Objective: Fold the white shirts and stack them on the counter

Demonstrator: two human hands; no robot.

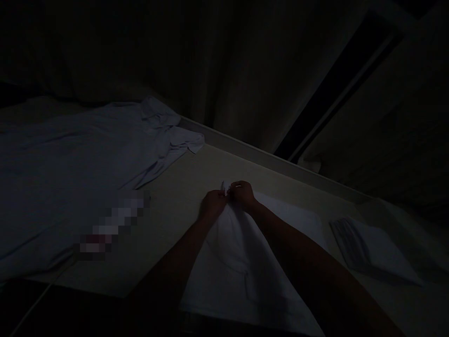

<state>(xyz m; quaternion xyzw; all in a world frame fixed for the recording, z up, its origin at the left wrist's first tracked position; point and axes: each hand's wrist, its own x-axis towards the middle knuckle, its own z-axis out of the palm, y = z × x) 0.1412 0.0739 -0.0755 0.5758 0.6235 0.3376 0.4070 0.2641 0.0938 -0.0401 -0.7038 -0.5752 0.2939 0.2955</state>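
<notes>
In dim light a white garment [228, 255] lies over a pale surface, its lower part hanging towards me at the front edge. My left hand [213, 204] has its fingers closed at the far end of the garment. Right beside it my right hand [242, 194] pinches the same gathered end, the two hands almost touching. A small pale tip sticks up between them; what it is I cannot make out. Seams or a pocket edge show on the garment below my hands, and a dark shadow falls along its right part.
A large pale shirt [105, 145] is spread out on the left. A blurred-out object [117, 217] lies near it, with a thin cord [44, 292] running to the lower left. At the right is a folded striped cloth [379, 250]. Dark curtains [238, 84] hang behind the surface's raised back edge.
</notes>
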